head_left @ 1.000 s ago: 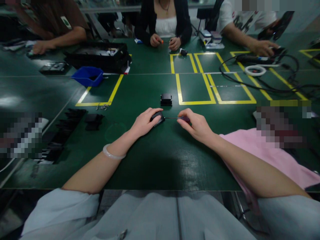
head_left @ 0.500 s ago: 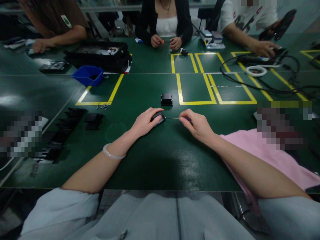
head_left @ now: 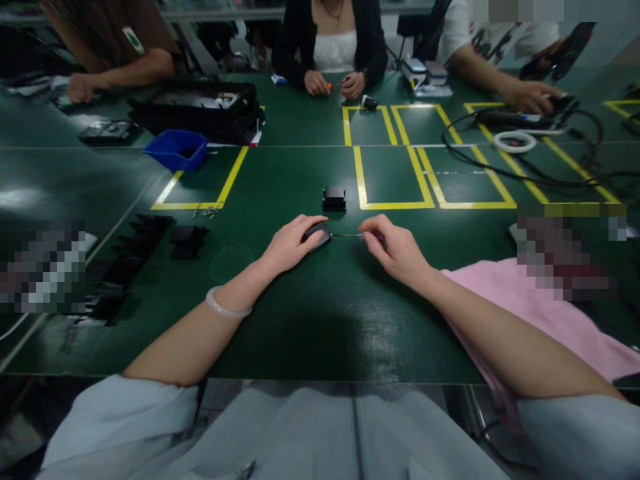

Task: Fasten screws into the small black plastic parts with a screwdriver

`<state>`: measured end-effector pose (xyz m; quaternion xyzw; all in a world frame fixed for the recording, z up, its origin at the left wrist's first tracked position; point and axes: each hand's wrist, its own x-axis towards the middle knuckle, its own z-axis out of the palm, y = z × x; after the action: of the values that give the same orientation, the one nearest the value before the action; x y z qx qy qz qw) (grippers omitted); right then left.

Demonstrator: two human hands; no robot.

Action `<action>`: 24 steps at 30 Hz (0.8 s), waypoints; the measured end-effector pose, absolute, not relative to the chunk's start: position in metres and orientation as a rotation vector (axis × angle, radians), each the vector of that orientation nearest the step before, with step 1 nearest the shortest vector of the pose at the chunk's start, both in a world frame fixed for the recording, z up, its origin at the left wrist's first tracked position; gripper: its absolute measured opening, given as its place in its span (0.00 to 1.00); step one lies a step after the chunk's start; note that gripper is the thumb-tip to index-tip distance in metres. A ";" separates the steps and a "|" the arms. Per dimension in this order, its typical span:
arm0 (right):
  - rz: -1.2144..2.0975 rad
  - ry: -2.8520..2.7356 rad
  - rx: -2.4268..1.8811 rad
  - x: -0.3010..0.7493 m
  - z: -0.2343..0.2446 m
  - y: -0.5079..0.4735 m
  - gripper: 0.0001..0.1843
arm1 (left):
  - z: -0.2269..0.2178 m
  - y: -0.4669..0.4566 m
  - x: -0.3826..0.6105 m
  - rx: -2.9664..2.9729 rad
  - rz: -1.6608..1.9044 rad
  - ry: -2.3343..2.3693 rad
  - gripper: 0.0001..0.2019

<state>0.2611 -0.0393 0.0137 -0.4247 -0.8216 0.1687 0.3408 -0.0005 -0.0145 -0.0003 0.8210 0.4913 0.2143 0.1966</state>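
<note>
A small black box-like part (head_left: 321,238) lies on the green table, gripped between the thumb and fingers of my left hand (head_left: 294,241). My right hand (head_left: 393,245) is closed around the handle of a screwdriver (head_left: 346,235), whose thin metal shaft points left. The shaft's tip meets the right side of the black part; the exact contact spot is too small to make out. Just beyond my hands stands another black part (head_left: 334,198), apart from both of them. Most of the screwdriver's handle is hidden by my fingers.
Left of my arm lie a row of black parts (head_left: 125,267), one black piece (head_left: 187,241) and small screws (head_left: 206,211). Beyond are a blue scoop-shaped bin (head_left: 177,150) and a black tray (head_left: 195,120). At right are a pink cloth (head_left: 530,313) and looped cables (head_left: 540,175). Three people sit opposite.
My right-hand fingers have shifted slightly on the screwdriver handle and loosened a little. My left hand and the black part stay in place.
</note>
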 end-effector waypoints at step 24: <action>0.467 -2.139 -1.117 0.261 0.014 -0.038 0.12 | -0.002 -0.014 -0.001 2.301 0.617 1.371 0.25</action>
<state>0.2606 -0.0385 0.0142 -0.4282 -0.8199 0.1792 0.3351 -0.0008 -0.0142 -0.0023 0.8211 0.4891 0.2200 0.1952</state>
